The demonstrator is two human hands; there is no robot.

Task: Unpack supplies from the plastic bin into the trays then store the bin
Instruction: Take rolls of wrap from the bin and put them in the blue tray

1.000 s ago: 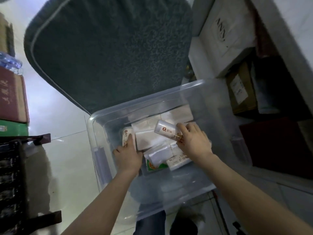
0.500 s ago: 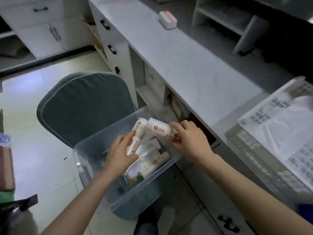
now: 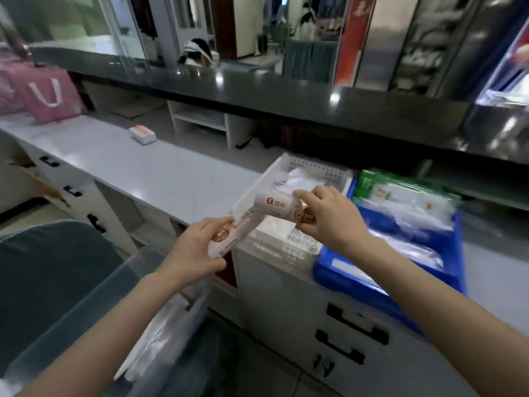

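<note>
My left hand (image 3: 197, 250) grips a white and brown packet (image 3: 229, 234) just off the near-left corner of the white perforated tray (image 3: 312, 164). My right hand (image 3: 329, 222) holds a second white packet (image 3: 276, 206) with an orange logo over that tray's near part. The tray sits on the grey counter (image 3: 148, 167) and holds white wrapped items. A blue tray (image 3: 455, 253) with clear and green packs stands to its right. The clear plastic bin (image 3: 140, 270) lies low at the left, below my left forearm; its contents are blurred.
A blue-grey chair cushion (image 3: 48, 279) is beside the bin. White drawers with black handles (image 3: 355, 325) run under the counter. A small white box (image 3: 142, 133) and pink bags (image 3: 47, 93) sit further left on the counter. A person (image 3: 197, 54) sits behind the raised dark ledge.
Both hands lifted their packets out of the bin and carried them up and right to the white tray. The view swung up from the bin to the counter.
</note>
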